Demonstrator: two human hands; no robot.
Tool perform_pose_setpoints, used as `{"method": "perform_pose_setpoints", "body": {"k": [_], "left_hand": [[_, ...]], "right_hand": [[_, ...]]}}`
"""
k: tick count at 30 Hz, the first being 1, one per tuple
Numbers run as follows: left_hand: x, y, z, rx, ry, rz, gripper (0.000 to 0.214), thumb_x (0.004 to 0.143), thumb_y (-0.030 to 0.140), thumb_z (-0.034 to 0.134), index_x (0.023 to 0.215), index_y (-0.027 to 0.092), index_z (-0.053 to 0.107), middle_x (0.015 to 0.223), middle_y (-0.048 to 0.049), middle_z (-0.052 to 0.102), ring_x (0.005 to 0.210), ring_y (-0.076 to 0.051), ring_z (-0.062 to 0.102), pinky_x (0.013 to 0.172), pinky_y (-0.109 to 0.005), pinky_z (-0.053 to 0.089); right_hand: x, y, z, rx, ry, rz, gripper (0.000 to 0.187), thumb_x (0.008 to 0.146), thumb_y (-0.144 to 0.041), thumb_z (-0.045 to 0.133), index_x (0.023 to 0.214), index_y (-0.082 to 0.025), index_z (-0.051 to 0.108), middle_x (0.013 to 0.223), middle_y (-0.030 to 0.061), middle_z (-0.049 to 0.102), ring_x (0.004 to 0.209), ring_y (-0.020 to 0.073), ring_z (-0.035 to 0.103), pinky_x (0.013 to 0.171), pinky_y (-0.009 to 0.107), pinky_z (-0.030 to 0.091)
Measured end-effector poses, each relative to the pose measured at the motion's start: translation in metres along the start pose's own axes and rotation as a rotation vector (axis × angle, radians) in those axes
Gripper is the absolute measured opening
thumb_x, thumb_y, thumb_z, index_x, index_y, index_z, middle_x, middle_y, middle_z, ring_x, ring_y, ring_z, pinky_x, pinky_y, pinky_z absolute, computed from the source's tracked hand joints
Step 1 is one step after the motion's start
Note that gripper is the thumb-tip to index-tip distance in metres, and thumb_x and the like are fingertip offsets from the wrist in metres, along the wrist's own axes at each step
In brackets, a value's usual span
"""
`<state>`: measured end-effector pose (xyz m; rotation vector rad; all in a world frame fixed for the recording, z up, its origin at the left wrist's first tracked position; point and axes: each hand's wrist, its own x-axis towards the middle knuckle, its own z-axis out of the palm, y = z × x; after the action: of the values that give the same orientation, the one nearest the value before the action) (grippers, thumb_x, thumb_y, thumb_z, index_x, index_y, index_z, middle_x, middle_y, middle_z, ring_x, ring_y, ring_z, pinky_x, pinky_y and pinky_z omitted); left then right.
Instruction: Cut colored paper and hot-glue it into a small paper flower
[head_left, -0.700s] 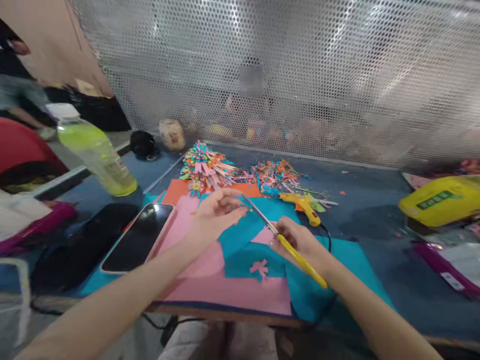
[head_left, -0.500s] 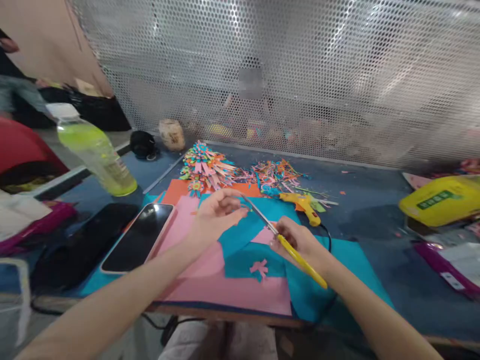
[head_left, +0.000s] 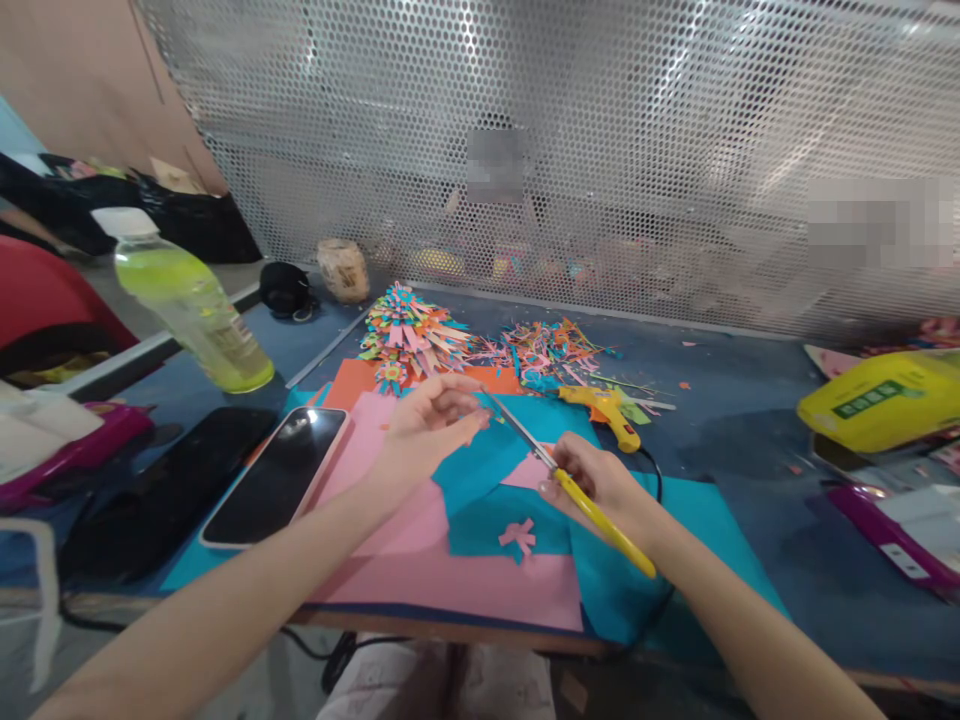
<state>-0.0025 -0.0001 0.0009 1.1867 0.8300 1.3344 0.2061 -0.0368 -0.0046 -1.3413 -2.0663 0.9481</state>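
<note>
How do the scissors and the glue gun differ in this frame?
The scissors are gripped in the right hand and raised over the paper; the glue gun lies on the table, touched by neither hand. The scissors are slim, with metal blades aimed at the left hand; the glue gun is chunky and trails a black cord. Both are yellow.

Setting was a shared craft workstation: blue tabletop (head_left: 735,420) backed by perforated metal screen (head_left: 600,150); paper scraps (head_left: 551,350) near its far edge, glue gun (head_left: 607,408), coloured sheets (head_left: 420,540).
</note>
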Motion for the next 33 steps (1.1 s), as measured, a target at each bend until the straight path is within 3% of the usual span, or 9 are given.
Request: {"method": "perform_pose_setpoints", "body": {"k": [9,20,33], "left_hand": [[-0.0009,0.0050,0.0030,-0.009,0.031,0.000,0.033,0.060,0.015,0.068,0.090,0.017,0.055,0.060,0.0040,0.058,0.050,-0.008,0.054,0.046,-0.019,0.043],[-0.0030,0.0067,0.0051,-0.049,0.018,-0.041,0.037,0.059,0.013,0.070,0.091,0.018,0.054,0.060,0.0053,0.059,0.048,-0.007,0.055,0.047,-0.018,0.044],[-0.0037,0.0101,0.0066,-0.017,0.027,-0.042,0.036,0.058,0.015,0.070,0.090,0.017,0.054,0.057,0.0050,0.059,0.048,-0.007,0.054,0.047,-0.019,0.042]], "right_hand": [[0.0002,0.0006,0.0001,-0.007,0.007,0.004,0.027,0.073,-0.032,0.057,0.073,-0.020,0.033,0.058,-0.0069,0.036,0.046,0.0052,0.030,0.041,0.019,0.024],[-0.0003,-0.0017,-0.0010,-0.012,-0.009,0.009,0.030,0.076,-0.042,0.053,0.073,-0.020,0.033,0.061,-0.0059,0.037,0.049,0.0062,0.033,0.043,0.020,0.027],[-0.0009,-0.0010,-0.0021,0.000,-0.005,-0.010,0.027,0.076,-0.035,0.055,0.073,-0.020,0.033,0.062,-0.0052,0.039,0.049,0.0054,0.031,0.042,0.019,0.025]]}}
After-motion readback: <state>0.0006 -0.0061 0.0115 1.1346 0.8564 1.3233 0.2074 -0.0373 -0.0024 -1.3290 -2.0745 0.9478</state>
